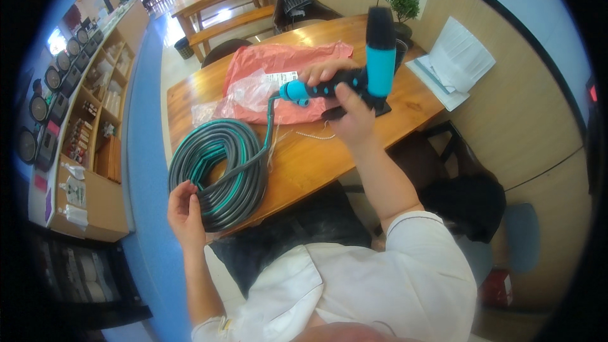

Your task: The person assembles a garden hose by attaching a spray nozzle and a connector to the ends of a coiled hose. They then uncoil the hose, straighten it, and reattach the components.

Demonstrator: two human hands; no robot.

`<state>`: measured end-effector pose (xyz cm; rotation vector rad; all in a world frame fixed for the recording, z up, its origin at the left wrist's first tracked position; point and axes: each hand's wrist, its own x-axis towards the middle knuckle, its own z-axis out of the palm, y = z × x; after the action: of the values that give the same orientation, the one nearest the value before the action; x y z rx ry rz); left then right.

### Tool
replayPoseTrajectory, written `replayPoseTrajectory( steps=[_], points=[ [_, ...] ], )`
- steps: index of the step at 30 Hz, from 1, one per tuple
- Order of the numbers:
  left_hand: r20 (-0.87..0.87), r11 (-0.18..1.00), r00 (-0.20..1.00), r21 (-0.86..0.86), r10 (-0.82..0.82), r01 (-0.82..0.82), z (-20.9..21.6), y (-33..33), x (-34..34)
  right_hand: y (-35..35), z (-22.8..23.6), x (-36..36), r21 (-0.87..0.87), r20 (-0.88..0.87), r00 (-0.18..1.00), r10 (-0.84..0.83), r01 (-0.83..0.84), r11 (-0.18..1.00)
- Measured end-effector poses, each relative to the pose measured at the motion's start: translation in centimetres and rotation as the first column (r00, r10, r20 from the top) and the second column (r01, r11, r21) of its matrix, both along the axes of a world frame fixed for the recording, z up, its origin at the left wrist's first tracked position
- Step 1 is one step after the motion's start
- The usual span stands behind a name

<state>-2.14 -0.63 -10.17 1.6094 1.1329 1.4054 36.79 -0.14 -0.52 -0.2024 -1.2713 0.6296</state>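
Note:
My right hand (353,109) is wrapped round the black and turquoise handle of a hose spray gun (380,71), raised above the table with its head pointing up and away. A turquoise connector at the handle's left end joins it to a dark grey garden hose. From there the hose drops to a thick coil (247,194) with green stripes, lying at the table's near left edge. My left hand (185,208) closes its fingertips on the coil's near left side. Behind the gun, a small turquoise fitting (303,102) shows partly.
A red plastic bag (316,57) and clear wrapping (250,92) lie on the wooden table (304,166), with thin string (315,136) nearer me. Papers (459,57) and a potted plant (403,7) stand along the right wall. A dark chair (437,158) is at the right.

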Motion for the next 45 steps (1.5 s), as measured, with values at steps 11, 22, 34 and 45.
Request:
replayPoseTrajectory(
  steps=[11, 22, 34, 45],
  points=[
    [-0.198, 0.996, 0.980, 0.091, 0.031, -0.013, 0.5, -0.4, 0.5, -2.3, -3.4, -2.2, 0.470, 0.387, 0.740, -0.550, 0.355, 0.808],
    [-0.691, 0.947, 0.719, 0.275, 0.073, 0.168, 3.3, -0.6, 0.4, -7.1, 3.5, 13.3, 0.125, -0.512, 0.802, 0.306, -0.283, 0.951],
    [-0.643, 0.965, 0.766, 0.192, -0.011, 0.176, 4.1, 7.3, 0.1, -15.6, 9.0, 27.9, -0.146, -0.415, 0.781, -0.466, 0.448, 0.882],
    [-0.155, 0.837, 0.954, 0.529, 0.259, -0.141, 7.8, 16.2, -3.7, -18.2, 7.1, 42.0, -0.216, -0.540, 0.767, -0.347, 0.272, 0.938]
  ],
)
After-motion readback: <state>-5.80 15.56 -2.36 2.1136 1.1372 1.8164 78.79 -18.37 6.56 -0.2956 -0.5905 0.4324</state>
